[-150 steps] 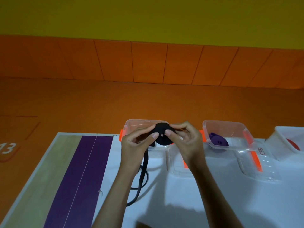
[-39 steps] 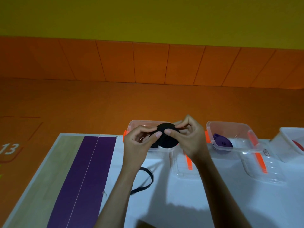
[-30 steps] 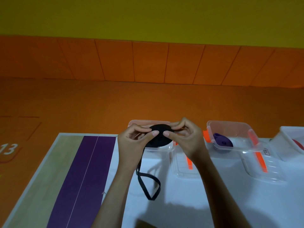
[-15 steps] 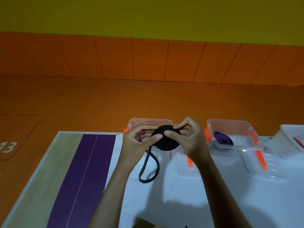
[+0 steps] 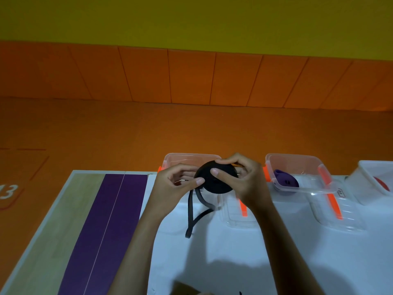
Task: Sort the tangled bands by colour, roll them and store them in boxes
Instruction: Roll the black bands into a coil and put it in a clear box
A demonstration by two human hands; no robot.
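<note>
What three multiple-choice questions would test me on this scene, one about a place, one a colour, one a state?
1. The purple band lies: A in a clear box; B over a wrist; C on the floor.
2. The held band, gripped by the left hand and right hand, is: A red; B black; C yellow.
3. The held band is: A fully rolled; B wholly unrolled; C mostly rolled, with a loose tail.
Answers: 1 A, it shows through the box's wall; 2 B, the disc is black; 3 C, a strand dangles below it.
</note>
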